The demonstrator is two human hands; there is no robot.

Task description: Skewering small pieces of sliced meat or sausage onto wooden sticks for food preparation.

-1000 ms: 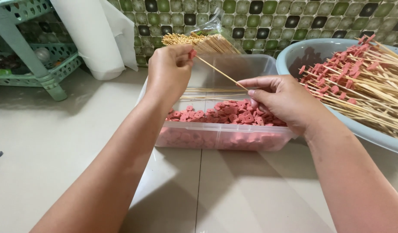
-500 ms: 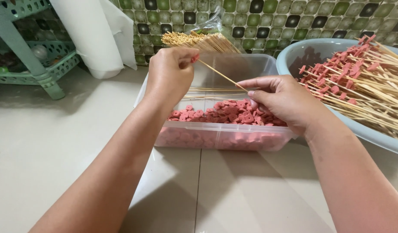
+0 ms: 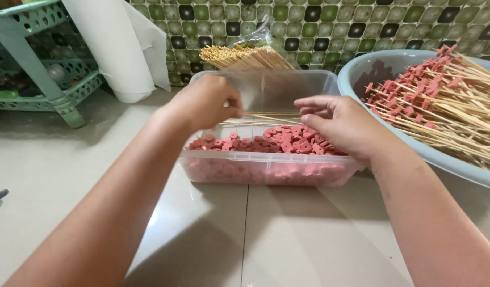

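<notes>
Both hands over the clear plastic tub (image 3: 266, 170). My left hand (image 3: 205, 103) is curled shut, pinching one end of a thin bamboo skewer (image 3: 269, 118); the stick runs level across the tub's open top to my right hand (image 3: 340, 125). Right fingers are half closed at the skewer's other end. Can't tell if they grip it or only touch it.

Tub: rectangular, see-through, about half full of small pink meat pieces (image 3: 285, 143), a few bare sticks lying across its far part. It sits on the pale tiled floor (image 3: 245, 234), straddling a grout line.

Behind the tub, against the green mosaic wall (image 3: 330, 26), a clear bag of bare skewers (image 3: 245, 56), fanned out. Right: grey-blue round basin (image 3: 362, 69), rim just beside the tub's right corner, piled with loaded skewers (image 3: 441, 101). Left rear: white paper roll (image 3: 112, 48) upright, then a mint plastic rack (image 3: 37, 64).

Open floor lies near side and left of tub. Right side tight against basin.
</notes>
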